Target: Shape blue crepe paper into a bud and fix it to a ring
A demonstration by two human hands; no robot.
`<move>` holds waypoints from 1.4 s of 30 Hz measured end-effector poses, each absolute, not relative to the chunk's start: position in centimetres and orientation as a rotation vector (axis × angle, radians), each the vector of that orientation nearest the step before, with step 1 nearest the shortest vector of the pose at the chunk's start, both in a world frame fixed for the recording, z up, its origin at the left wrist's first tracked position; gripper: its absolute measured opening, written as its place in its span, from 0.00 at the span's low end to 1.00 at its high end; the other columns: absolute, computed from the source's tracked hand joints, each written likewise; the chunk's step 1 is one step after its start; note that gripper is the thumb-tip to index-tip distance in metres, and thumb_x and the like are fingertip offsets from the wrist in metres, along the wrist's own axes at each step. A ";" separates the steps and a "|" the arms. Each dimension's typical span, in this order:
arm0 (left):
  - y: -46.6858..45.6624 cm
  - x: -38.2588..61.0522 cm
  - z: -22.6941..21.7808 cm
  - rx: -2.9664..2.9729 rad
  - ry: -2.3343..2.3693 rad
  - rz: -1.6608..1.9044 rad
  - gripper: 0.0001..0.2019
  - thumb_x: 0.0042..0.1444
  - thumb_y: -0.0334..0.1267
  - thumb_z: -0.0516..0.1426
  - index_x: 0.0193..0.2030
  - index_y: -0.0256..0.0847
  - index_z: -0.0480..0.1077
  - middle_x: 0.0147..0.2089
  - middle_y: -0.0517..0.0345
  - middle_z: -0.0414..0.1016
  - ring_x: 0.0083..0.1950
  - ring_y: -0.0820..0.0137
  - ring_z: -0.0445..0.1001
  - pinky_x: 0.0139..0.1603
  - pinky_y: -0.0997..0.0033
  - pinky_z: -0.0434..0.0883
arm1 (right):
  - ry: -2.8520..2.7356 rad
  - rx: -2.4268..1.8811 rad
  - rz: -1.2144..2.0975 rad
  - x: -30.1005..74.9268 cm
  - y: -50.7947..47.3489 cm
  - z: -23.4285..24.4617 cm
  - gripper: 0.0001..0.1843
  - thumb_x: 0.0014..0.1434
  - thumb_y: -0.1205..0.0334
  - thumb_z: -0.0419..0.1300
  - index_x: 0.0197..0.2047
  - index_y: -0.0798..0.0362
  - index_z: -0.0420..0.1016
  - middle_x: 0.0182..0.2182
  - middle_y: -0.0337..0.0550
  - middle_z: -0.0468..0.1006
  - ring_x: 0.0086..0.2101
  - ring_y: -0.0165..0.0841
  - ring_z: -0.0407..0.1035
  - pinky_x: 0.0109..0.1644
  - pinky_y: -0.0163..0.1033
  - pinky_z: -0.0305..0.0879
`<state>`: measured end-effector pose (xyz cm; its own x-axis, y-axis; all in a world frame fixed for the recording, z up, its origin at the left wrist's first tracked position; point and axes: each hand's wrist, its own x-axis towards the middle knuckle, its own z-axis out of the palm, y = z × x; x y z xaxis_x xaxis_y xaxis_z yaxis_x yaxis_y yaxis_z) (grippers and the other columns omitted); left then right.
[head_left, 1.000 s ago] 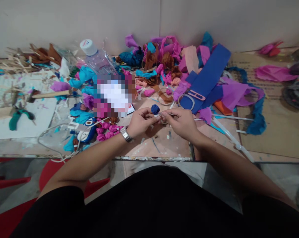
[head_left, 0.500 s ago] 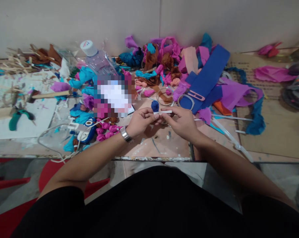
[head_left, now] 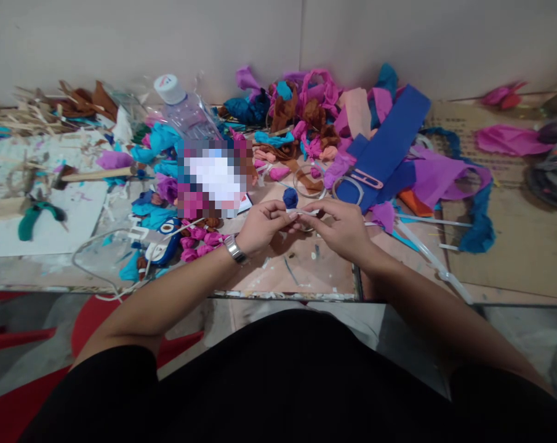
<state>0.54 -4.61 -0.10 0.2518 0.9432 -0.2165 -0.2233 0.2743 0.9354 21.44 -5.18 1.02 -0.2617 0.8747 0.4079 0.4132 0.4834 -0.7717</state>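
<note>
Between the fingertips of my left hand (head_left: 263, 227) is a small rolled bud of dark blue crepe paper (head_left: 290, 197), its round head pointing up. My right hand (head_left: 341, 229) pinches a narrow white strip (head_left: 303, 212) that runs to the base of the bud. The fingertips of both hands nearly meet there and hide most of the bud's lower end. Just beyond my right hand lie a clear tape ring (head_left: 360, 195) and a pink-handled tool (head_left: 368, 179) on a wide blue crepe paper strip (head_left: 400, 126).
Several pink paper buds (head_left: 203, 248) and a blue-and-white glue gun (head_left: 166, 245) with a cable lie left of my hands. A plastic bottle (head_left: 186, 111) stands behind a phone (head_left: 244, 204). Green-handled pliers (head_left: 31, 220) and a hammer (head_left: 100, 175) lie farther left. Cardboard (head_left: 527, 246) covers the right side.
The white strip's end that stuck out past my right fingers has turned and is now mostly hidden in the pinch. Both hands stay almost in place around the blue bud.
</note>
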 end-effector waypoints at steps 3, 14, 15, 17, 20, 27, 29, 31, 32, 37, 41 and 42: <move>-4.7 0.6 0.3 0.986 0.979 0.944 0.25 0.46 0.52 0.78 0.36 0.35 0.76 0.30 0.55 0.84 0.30 0.72 0.82 0.35 0.74 0.79 | -1.842 -1.097 0.696 21.4 -5.2 1.1 0.07 0.68 0.55 0.68 0.42 0.48 0.85 0.38 0.42 0.88 0.39 0.37 0.82 0.46 0.41 0.76; -4.6 0.2 0.3 1.060 0.972 0.862 0.26 0.47 0.56 0.76 0.38 0.35 0.79 0.32 0.52 0.84 0.31 0.69 0.82 0.36 0.72 0.79 | -1.991 -0.818 0.675 21.7 -5.3 1.4 0.08 0.72 0.60 0.63 0.48 0.46 0.85 0.41 0.43 0.87 0.41 0.35 0.81 0.48 0.42 0.76; -4.6 0.1 0.3 1.094 0.976 0.860 0.27 0.47 0.58 0.76 0.38 0.35 0.79 0.32 0.52 0.84 0.30 0.69 0.81 0.35 0.72 0.78 | -2.008 -0.800 0.651 21.7 -5.3 1.4 0.09 0.73 0.60 0.62 0.49 0.46 0.85 0.42 0.43 0.87 0.42 0.35 0.81 0.50 0.43 0.76; -4.6 0.1 0.4 1.177 0.983 0.849 0.28 0.47 0.60 0.75 0.36 0.35 0.80 0.30 0.51 0.84 0.29 0.69 0.81 0.33 0.73 0.77 | -2.037 -0.792 0.608 21.8 -5.2 1.3 0.10 0.74 0.61 0.61 0.49 0.45 0.85 0.43 0.43 0.87 0.44 0.36 0.81 0.51 0.44 0.77; -4.6 0.1 0.2 1.283 0.981 0.839 0.30 0.47 0.64 0.74 0.35 0.35 0.80 0.31 0.50 0.84 0.29 0.68 0.80 0.31 0.73 0.76 | -2.075 -0.799 0.560 21.8 -5.2 1.1 0.11 0.73 0.61 0.61 0.50 0.45 0.86 0.44 0.45 0.85 0.45 0.37 0.80 0.51 0.45 0.77; -4.8 0.1 -1.0 1.413 0.984 0.819 0.33 0.47 0.68 0.71 0.38 0.35 0.82 0.34 0.47 0.86 0.33 0.66 0.82 0.34 0.71 0.77 | -2.090 -0.798 0.461 21.3 -5.4 0.2 0.13 0.72 0.64 0.60 0.52 0.44 0.86 0.50 0.49 0.80 0.49 0.38 0.77 0.48 0.44 0.77; -4.9 0.1 -1.1 1.449 0.997 0.808 0.33 0.48 0.69 0.70 0.39 0.34 0.83 0.36 0.46 0.87 0.34 0.65 0.82 0.35 0.71 0.76 | -2.092 -0.835 0.423 21.2 -5.3 0.0 0.13 0.71 0.64 0.61 0.52 0.45 0.86 0.51 0.49 0.79 0.47 0.39 0.76 0.46 0.44 0.75; -4.9 0.2 -1.1 1.483 1.008 0.799 0.33 0.50 0.68 0.70 0.40 0.34 0.84 0.38 0.46 0.87 0.35 0.66 0.82 0.36 0.71 0.76 | -2.086 -0.883 0.402 21.1 -5.3 -0.1 0.11 0.70 0.64 0.63 0.50 0.46 0.86 0.51 0.49 0.79 0.47 0.39 0.75 0.46 0.45 0.75; -5.0 0.2 -1.1 1.495 1.010 0.799 0.32 0.50 0.68 0.70 0.41 0.34 0.84 0.38 0.46 0.87 0.35 0.66 0.82 0.37 0.71 0.76 | -2.080 -0.906 0.394 21.1 -5.2 -0.1 0.10 0.69 0.65 0.64 0.49 0.47 0.86 0.51 0.49 0.78 0.46 0.39 0.75 0.47 0.45 0.75; -4.9 0.2 -1.4 1.504 0.994 0.798 0.30 0.52 0.65 0.70 0.41 0.35 0.84 0.38 0.46 0.87 0.35 0.66 0.81 0.39 0.70 0.75 | -2.139 -0.939 0.350 21.1 -5.2 0.2 0.12 0.69 0.67 0.62 0.46 0.45 0.86 0.52 0.47 0.78 0.42 0.38 0.73 0.46 0.45 0.73; -4.8 0.1 -1.9 1.497 1.024 0.797 0.28 0.52 0.63 0.71 0.37 0.34 0.82 0.36 0.47 0.85 0.34 0.67 0.79 0.38 0.71 0.74 | -2.195 -0.912 0.360 21.0 -5.2 0.2 0.11 0.72 0.62 0.61 0.49 0.45 0.87 0.51 0.49 0.78 0.47 0.41 0.74 0.51 0.48 0.74; -4.8 0.1 -2.0 1.485 1.029 0.803 0.27 0.51 0.62 0.71 0.36 0.34 0.82 0.36 0.48 0.85 0.35 0.67 0.79 0.38 0.71 0.75 | -2.202 -0.907 0.357 21.0 -5.2 0.2 0.11 0.72 0.61 0.61 0.49 0.45 0.87 0.51 0.49 0.78 0.49 0.42 0.74 0.52 0.49 0.75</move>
